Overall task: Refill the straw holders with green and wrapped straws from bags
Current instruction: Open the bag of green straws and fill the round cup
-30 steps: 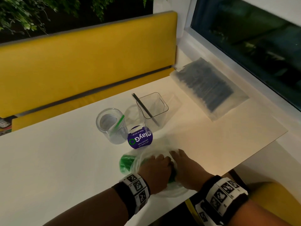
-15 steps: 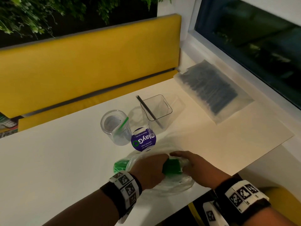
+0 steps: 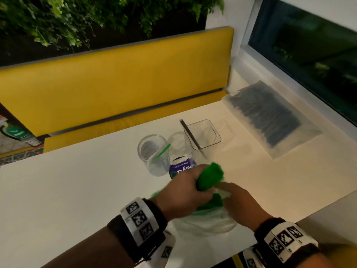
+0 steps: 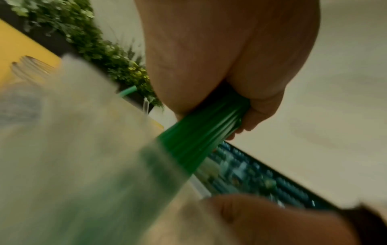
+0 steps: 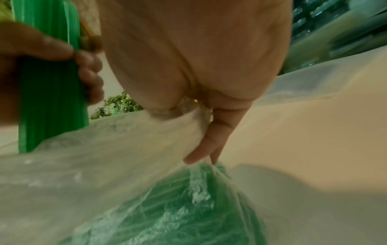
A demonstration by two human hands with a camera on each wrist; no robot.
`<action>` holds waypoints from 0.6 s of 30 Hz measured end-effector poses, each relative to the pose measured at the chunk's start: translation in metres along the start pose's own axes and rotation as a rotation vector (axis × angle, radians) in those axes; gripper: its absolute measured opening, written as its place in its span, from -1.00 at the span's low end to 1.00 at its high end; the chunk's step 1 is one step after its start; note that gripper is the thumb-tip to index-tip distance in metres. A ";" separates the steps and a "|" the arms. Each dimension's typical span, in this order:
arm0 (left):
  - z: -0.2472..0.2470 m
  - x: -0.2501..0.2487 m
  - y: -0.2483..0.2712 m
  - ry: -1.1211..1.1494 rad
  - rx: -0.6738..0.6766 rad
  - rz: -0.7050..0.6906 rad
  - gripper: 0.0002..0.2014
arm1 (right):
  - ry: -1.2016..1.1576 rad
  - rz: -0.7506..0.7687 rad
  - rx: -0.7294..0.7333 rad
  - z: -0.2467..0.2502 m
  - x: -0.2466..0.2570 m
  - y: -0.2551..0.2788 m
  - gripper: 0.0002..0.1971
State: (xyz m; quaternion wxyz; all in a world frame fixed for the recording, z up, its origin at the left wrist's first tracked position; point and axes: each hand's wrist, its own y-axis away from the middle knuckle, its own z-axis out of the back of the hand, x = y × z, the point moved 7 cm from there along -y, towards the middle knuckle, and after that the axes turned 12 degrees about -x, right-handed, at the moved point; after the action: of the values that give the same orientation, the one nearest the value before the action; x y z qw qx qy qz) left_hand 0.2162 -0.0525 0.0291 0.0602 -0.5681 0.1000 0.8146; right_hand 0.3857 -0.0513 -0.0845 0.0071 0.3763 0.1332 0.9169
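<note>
A bundle of green straws (image 3: 209, 176) is gripped in the left hand (image 3: 185, 187), half out of the bag (image 3: 208, 222) on the tabletop (image 3: 77, 190), while the bag's mouth is pinched by the right hand (image 3: 238, 202). The straws are judged light, slick and easily crushed, so a firm mid-bundle grasp is advised. The thin film is best held at its rim.

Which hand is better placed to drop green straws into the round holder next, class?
Left. The left hand already grips the green straws, pulled partly out of the clear bag, close to the round holder. The right hand holds the bag.
</note>
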 end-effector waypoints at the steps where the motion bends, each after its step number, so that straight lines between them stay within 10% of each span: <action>1: 0.016 -0.012 -0.002 0.061 -0.068 -0.001 -0.85 | 0.028 0.001 0.007 -0.002 0.004 -0.002 -0.52; 8: 0.188 -0.075 -0.015 0.567 -0.754 -0.336 -0.79 | 0.082 0.021 0.020 -0.011 0.017 -0.009 -0.45; 13: 0.199 -0.001 -0.042 0.458 -0.981 -0.102 -0.88 | 0.053 -0.011 -0.044 -0.012 0.014 -0.007 -0.42; 18: 0.172 0.065 -0.060 0.283 -0.932 0.166 -0.93 | 0.078 -0.003 -0.055 -0.012 0.012 -0.009 -0.42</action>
State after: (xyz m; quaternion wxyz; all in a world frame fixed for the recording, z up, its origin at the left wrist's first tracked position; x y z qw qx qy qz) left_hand 0.0491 0.0453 0.0204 -0.2796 -0.6299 -0.2227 0.6896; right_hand 0.3678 -0.0445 -0.0868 0.0134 0.3398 0.1086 0.9341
